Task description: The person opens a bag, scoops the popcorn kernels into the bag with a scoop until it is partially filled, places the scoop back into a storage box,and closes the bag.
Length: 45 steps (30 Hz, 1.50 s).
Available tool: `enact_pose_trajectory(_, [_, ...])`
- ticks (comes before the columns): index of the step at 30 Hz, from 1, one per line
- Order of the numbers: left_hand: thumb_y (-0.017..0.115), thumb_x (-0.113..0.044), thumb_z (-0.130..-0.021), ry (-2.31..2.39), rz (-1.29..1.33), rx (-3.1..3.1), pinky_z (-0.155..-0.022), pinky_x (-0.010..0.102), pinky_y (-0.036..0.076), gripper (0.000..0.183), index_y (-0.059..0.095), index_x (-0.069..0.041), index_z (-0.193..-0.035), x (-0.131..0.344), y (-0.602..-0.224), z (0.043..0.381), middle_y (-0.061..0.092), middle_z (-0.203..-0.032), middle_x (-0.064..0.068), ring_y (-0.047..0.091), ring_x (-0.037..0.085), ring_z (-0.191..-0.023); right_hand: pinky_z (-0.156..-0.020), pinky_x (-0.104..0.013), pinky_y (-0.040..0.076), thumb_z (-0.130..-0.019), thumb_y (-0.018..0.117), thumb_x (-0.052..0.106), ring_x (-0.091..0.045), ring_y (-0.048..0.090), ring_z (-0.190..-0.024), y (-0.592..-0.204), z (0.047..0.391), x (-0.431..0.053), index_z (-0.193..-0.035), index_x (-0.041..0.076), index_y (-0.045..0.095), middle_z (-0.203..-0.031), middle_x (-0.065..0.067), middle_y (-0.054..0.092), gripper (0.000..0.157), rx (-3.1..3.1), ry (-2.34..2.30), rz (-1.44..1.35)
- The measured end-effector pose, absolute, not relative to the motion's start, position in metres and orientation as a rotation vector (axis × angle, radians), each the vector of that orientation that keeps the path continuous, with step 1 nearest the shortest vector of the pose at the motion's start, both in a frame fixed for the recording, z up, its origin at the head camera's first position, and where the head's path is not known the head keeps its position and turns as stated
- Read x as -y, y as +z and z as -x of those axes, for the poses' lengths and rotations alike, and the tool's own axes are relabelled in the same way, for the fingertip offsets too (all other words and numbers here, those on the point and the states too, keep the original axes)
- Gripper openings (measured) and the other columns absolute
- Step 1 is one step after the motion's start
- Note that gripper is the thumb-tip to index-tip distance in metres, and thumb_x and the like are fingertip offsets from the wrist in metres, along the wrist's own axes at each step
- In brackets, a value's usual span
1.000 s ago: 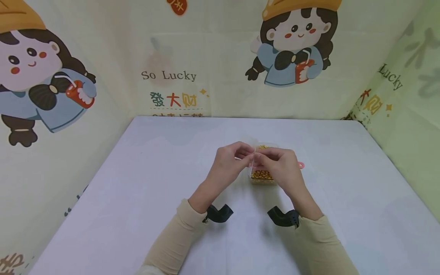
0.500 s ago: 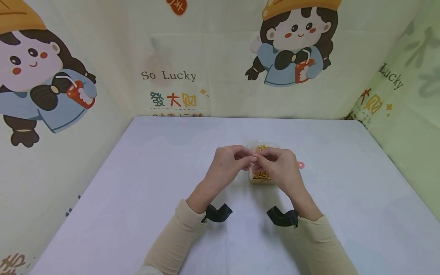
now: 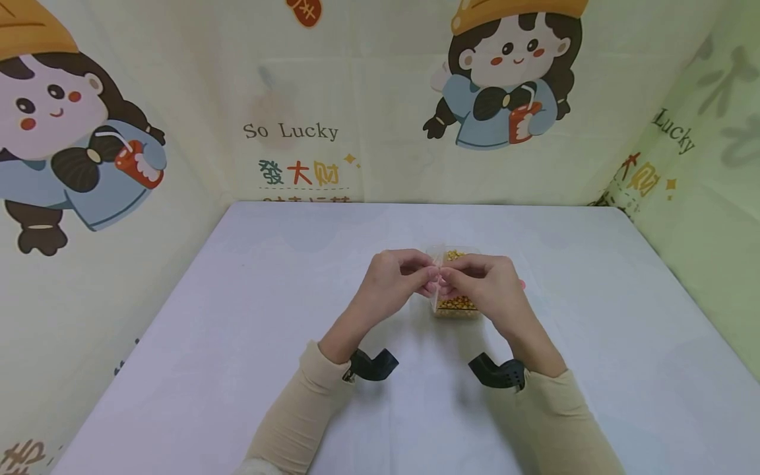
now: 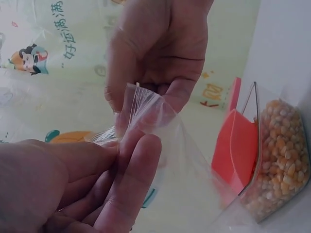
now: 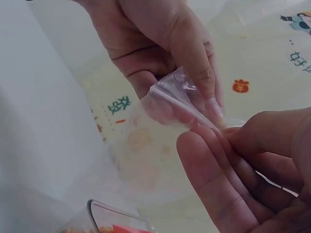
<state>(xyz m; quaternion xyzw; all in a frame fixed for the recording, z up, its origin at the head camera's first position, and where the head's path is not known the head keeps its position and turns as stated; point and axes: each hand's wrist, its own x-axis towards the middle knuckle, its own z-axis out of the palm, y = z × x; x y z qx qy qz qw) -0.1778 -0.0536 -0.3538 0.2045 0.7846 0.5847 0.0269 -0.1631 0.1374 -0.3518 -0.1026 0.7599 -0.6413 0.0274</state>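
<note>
My left hand (image 3: 392,280) and right hand (image 3: 489,284) meet fingertip to fingertip, near the middle of the table. Each pinches the top edge of a clear plastic bag (image 4: 182,155) between thumb and fingers. The film is creased where they grip it, and its lower part hangs down loosely. Behind the hands, partly hidden by them in the head view, stands a clear box (image 3: 457,314) of yellow corn kernels (image 4: 284,145). A coral-pink scoop (image 4: 235,148) rests in the box, its handle end (image 3: 522,284) just showing past my right hand.
The white table (image 3: 285,277) spreads out on both sides of the box. Cream cloth walls (image 3: 386,99) with cartoon prints rise behind its far edge and at the sides. A black wrist mount (image 3: 374,365) sits at each cuff.
My fingertips have shifted slightly along the bag's edge and remain close together. The right forearm has moved a little to the right, covering more of the scoop handle.
</note>
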Motion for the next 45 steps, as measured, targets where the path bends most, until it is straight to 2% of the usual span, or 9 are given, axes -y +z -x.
enact_pose_trajectory(2, [0.067,-0.011,-0.094,1.799,-0.628,-2.406,-0.069,0.034,0.061,0.011,0.072,-0.003,-0.099,0.054,-0.353,0.178,0.074,-0.089,0.01,0.072,0.014,-0.07,-0.071,-0.035,0.061,-0.092,0.069,0.012,-0.019,0.074,-0.072,-0.351,0.163,-0.138,-0.102,-0.008,0.071,-0.089,-0.009,0.074,0.022,-2.338,-1.97,0.318])
enact_pose_trajectory(6, [0.068,-0.013,-0.094,1.748,-0.609,-2.42,-0.068,0.035,0.061,0.011,0.073,-0.004,-0.098,0.057,-0.351,0.177,0.074,-0.086,0.009,0.072,0.014,-0.067,-0.072,-0.035,0.061,-0.093,0.069,0.013,-0.019,0.074,-0.072,-0.352,0.164,-0.14,-0.102,-0.006,0.071,-0.091,-0.011,0.073,0.021,-2.361,-1.922,0.319])
enact_pose_trajectory(14, [0.068,-0.014,-0.093,1.506,-0.516,-2.658,-0.06,0.028,0.057,0.009,0.073,-0.007,-0.095,0.06,-0.346,0.172,0.074,-0.078,0.003,0.067,0.009,-0.059,-0.068,-0.033,0.06,-0.093,0.068,0.014,-0.023,0.071,-0.069,-0.357,0.166,-0.14,-0.104,-0.004,0.072,-0.084,-0.015,0.073,0.021,-2.49,-1.781,0.308])
enact_pose_trajectory(21, [0.065,-0.012,-0.093,1.32,-0.597,-2.872,-0.049,0.021,0.045,0.005,0.069,-0.01,-0.091,0.055,-0.343,0.168,0.067,-0.07,-0.002,0.06,0.007,-0.054,-0.065,-0.037,0.06,-0.092,0.067,0.01,-0.023,0.069,-0.064,-0.354,0.164,-0.136,-0.099,0.001,0.071,-0.08,-0.013,0.072,0.012,-2.591,-1.734,0.329])
enact_pose_trajectory(23, [0.066,-0.013,-0.092,1.278,-0.626,-2.91,-0.05,0.019,0.045,0.004,0.067,-0.01,-0.093,0.052,-0.343,0.167,0.068,-0.073,0.0,0.059,0.006,-0.056,-0.064,-0.035,0.06,-0.091,0.067,0.01,-0.022,0.069,-0.064,-0.354,0.163,-0.133,-0.097,0.003,0.07,-0.078,-0.013,0.072,0.009,-2.594,-1.735,0.358])
enact_pose_trajectory(28, [0.069,-0.016,-0.093,1.28,-0.632,-2.895,-0.052,0.019,0.047,0.019,0.061,-0.009,-0.109,0.05,-0.345,0.165,0.072,-0.08,0.002,0.06,0.004,-0.059,-0.063,-0.031,0.059,-0.092,0.069,0.011,-0.02,0.068,-0.063,-0.354,0.16,-0.129,-0.095,0.004,0.07,-0.077,-0.012,0.071,0.008,-2.591,-1.73,0.408])
enact_pose_trajectory(32, [0.066,-0.012,-0.093,1.29,-0.656,-2.88,-0.048,0.02,0.043,0.024,0.058,-0.007,-0.115,0.051,-0.345,0.164,0.067,-0.071,0.0,0.056,0.005,-0.051,-0.062,-0.031,0.058,-0.092,0.067,0.009,-0.02,0.067,-0.063,-0.353,0.158,-0.129,-0.095,0.003,0.07,-0.077,-0.013,0.071,0.007,-2.608,-1.719,0.393])
enact_pose_trajectory(36, [0.062,-0.008,-0.092,1.2,-0.645,-2.961,-0.047,0.019,0.037,0.024,0.063,-0.008,-0.116,0.053,-0.344,0.162,0.06,-0.065,0.0,0.048,0.008,-0.05,-0.061,-0.03,0.057,-0.091,0.065,0.007,-0.019,0.065,-0.063,-0.354,0.157,-0.132,-0.097,0.004,0.07,-0.079,-0.012,0.071,0.009,-2.669,-1.665,0.333])
enact_pose_trajectory(45, [0.061,-0.013,-0.093,0.951,-0.634,-3.139,-0.057,0.018,0.046,0.03,0.063,-0.014,-0.123,0.057,-0.342,0.159,0.061,-0.101,0.007,0.057,0.012,-0.074,-0.057,-0.031,0.055,-0.091,0.06,0.01,-0.019,0.059,-0.059,-0.352,0.158,-0.136,-0.1,0.006,0.068,-0.072,-0.009,0.063,0.012,-2.81,-1.57,0.254])
